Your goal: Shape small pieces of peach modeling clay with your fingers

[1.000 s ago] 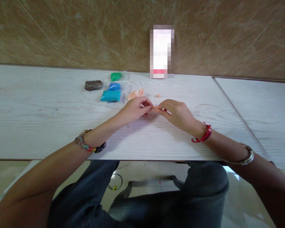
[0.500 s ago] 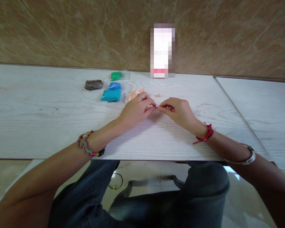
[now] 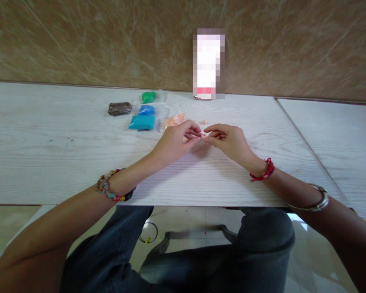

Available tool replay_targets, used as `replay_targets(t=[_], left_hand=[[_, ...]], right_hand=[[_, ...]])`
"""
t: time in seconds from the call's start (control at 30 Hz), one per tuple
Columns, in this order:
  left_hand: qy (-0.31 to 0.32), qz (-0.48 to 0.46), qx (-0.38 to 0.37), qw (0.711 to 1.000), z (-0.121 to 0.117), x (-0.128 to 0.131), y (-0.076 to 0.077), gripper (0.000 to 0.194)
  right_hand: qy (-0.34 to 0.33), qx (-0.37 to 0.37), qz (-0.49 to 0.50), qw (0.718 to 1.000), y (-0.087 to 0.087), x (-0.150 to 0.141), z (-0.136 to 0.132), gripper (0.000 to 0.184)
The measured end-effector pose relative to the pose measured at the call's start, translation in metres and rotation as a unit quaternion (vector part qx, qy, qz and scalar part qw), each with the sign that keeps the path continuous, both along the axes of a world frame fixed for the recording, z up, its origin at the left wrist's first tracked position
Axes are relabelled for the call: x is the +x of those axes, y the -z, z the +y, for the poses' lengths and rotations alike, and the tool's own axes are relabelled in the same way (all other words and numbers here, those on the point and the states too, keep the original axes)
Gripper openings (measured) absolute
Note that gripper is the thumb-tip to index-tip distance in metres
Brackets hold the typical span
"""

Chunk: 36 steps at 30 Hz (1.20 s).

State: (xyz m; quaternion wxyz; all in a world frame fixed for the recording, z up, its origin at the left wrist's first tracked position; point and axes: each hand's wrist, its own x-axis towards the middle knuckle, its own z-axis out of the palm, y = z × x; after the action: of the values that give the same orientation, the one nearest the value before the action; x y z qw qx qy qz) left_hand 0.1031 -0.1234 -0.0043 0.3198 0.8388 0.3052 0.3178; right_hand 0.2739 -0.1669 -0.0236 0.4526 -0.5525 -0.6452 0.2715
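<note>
Legible inscriptions: none. Phone-like screen [image 3: 205,61], upright at the wall [image 3: 110,49]: pixelated, wording unreadable. Brown packet [image 3: 120,108], green packet [image 3: 149,97], blue packet [image 3: 147,110], turquoise packet [image 3: 142,122], peach packet [image 3: 175,120], on the counter [image 3: 64,171]: no readable lettering or numerals.

Across the middle of the frame, a white wood-grained bench [image 3: 79,162], seamed toward the right. Left of centre, a brown packet [image 3: 120,108] beside green [image 3: 149,97], blue [image 3: 147,110] and turquoise packets [image 3: 142,122]. Near centre, a peach packet [image 3: 174,120] and small peach lump [image 3: 204,122]. At the back edge, upper centre, a pixelated bright panel [image 3: 206,61].
</note>
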Motion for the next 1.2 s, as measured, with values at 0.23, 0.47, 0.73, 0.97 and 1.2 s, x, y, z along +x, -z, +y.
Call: replay_targets(t=[0.23,0.47,0.73,0.97,1.2], left_hand=[[-0.001,-0.058,-0.088,0.994,0.006,0.000,0.005,0.017],[0.027,-0.100,-0.194,0.976,0.010,0.001,0.007,0.023],[0.011,-0.053,-0.086,0.995,0.014,0.001,0.011,0.015],[0.038,0.028,-0.008,0.999,0.013,0.001,0.011,0.016],[0.046,0.038,0.011,0.998,0.012,0.001,0.009,0.016]], right_hand=[[0.019,0.085,-0.155,0.984,-0.008,-0.004,-0.005,0.013],[0.013,0.170,-0.222,0.960,-0.006,-0.005,-0.007,0.011],[0.007,0.203,-0.248,0.947,-0.003,-0.003,-0.006,0.010],[-0.013,0.167,-0.300,0.939,-0.001,-0.005,-0.007,0.017],[-0.013,0.199,-0.270,0.942,-0.001,-0.004,-0.006,0.011]])
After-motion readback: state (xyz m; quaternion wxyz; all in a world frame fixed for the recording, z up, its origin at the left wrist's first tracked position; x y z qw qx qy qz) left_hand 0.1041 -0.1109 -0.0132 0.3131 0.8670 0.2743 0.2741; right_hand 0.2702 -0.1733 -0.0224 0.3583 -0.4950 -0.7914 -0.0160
